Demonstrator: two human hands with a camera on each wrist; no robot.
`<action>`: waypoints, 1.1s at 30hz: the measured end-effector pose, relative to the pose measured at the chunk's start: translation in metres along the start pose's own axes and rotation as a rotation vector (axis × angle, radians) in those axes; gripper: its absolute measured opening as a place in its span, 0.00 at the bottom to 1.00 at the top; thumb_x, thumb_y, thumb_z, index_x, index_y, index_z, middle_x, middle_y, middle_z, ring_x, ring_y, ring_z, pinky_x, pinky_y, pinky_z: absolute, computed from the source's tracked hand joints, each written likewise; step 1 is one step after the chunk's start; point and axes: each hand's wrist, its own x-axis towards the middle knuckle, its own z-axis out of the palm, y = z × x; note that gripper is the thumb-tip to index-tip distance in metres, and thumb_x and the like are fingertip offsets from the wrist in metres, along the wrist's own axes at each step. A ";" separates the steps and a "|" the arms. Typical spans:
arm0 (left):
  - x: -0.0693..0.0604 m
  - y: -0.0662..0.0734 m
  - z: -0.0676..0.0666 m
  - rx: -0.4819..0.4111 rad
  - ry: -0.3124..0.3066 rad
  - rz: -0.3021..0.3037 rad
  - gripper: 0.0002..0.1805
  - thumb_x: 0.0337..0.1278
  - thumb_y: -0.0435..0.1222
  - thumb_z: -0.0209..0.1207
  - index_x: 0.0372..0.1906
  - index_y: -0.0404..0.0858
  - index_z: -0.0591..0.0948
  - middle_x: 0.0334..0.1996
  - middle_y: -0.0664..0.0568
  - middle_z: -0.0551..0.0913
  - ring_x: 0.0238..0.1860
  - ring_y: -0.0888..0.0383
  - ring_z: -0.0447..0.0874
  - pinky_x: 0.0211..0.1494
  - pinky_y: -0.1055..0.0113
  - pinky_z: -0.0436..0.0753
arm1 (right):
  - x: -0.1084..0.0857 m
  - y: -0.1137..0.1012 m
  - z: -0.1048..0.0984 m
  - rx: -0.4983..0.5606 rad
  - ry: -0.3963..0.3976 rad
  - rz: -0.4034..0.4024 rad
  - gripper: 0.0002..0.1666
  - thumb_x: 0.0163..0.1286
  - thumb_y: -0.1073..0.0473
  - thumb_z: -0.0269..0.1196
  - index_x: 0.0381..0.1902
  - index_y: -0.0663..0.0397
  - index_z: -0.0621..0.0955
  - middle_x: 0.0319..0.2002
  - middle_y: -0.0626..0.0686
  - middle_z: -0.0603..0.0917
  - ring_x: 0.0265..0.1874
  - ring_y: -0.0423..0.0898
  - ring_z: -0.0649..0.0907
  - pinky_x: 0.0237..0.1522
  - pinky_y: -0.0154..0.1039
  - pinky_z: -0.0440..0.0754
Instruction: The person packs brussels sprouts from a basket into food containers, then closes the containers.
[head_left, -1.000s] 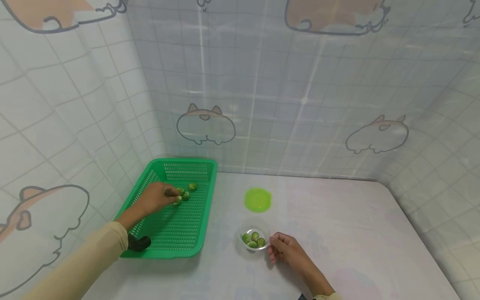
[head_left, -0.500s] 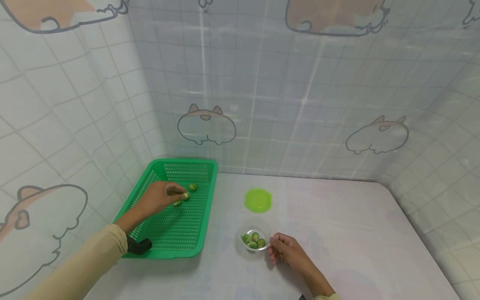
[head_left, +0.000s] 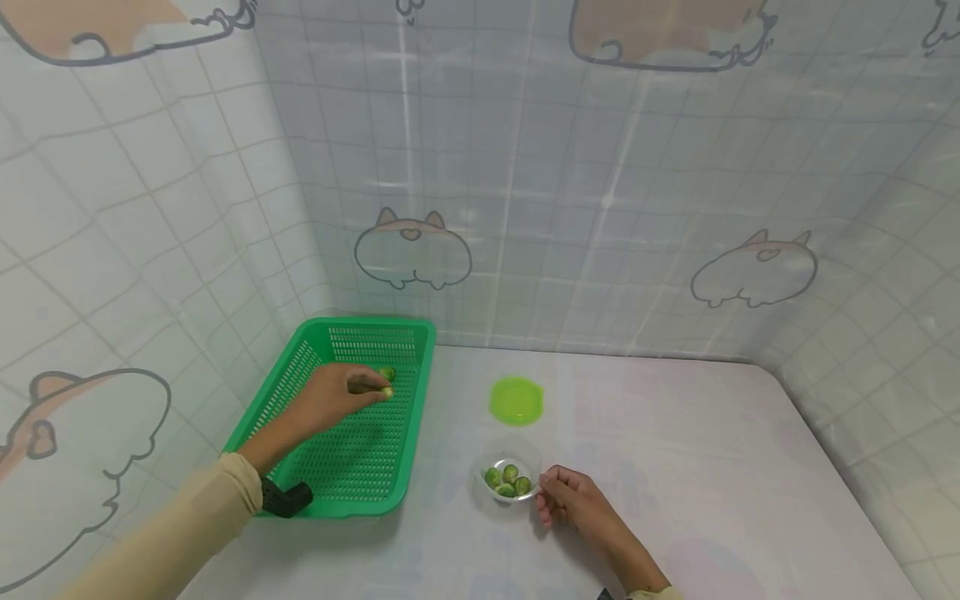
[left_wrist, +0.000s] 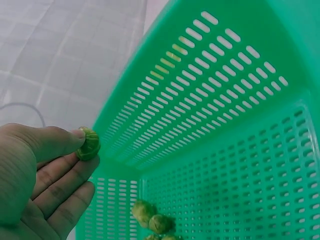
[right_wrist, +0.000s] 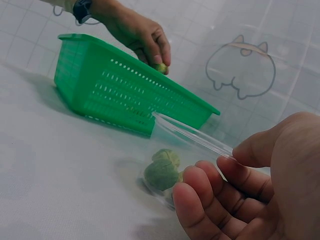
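Between thumb and fingers, my left hand (head_left: 330,397) pinches one Brussels sprout (left_wrist: 88,144), raised above the floor of the green plastic basket (head_left: 360,505). More Brussels sprouts (left_wrist: 160,224) lie in the basket below; in the head view the hand hides most of them. My right hand (head_left: 573,500) pinches the rim of a clear plastic bowl (head_left: 491,457) that stands on the table. Inside the bowl sit several Brussels sprouts (right_wrist: 162,174), seen through its wall in the right wrist view.
A bright green round lid (head_left: 516,401) lies on the table behind the bowl. The basket stands at the left, close to the patterned wall covering (head_left: 525,208). The pale table (head_left: 675,450) extends to the right.
The left hand has picked a Brussels sprout from the group in the basket and lifted it, moving slightly right. The right hand and the bowl have stayed in place.
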 end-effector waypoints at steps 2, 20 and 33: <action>0.001 0.003 0.001 -0.005 -0.004 0.002 0.11 0.62 0.43 0.69 0.47 0.48 0.89 0.44 0.59 0.89 0.47 0.55 0.88 0.50 0.51 0.87 | 0.000 0.000 0.000 0.001 -0.001 -0.001 0.15 0.79 0.53 0.55 0.40 0.61 0.77 0.33 0.51 0.83 0.29 0.43 0.81 0.35 0.36 0.83; 0.003 0.025 0.015 -0.079 -0.062 0.001 0.12 0.62 0.47 0.67 0.48 0.51 0.88 0.43 0.63 0.89 0.48 0.60 0.87 0.51 0.58 0.86 | 0.001 0.000 -0.001 0.000 -0.005 -0.002 0.16 0.79 0.52 0.55 0.40 0.61 0.77 0.33 0.51 0.83 0.29 0.43 0.81 0.35 0.36 0.83; 0.012 0.046 0.034 -0.141 -0.132 0.004 0.11 0.63 0.45 0.68 0.48 0.51 0.88 0.44 0.63 0.88 0.46 0.62 0.87 0.49 0.63 0.86 | 0.000 -0.005 0.000 0.004 -0.007 -0.002 0.17 0.79 0.51 0.55 0.41 0.62 0.77 0.33 0.50 0.83 0.29 0.42 0.82 0.35 0.35 0.84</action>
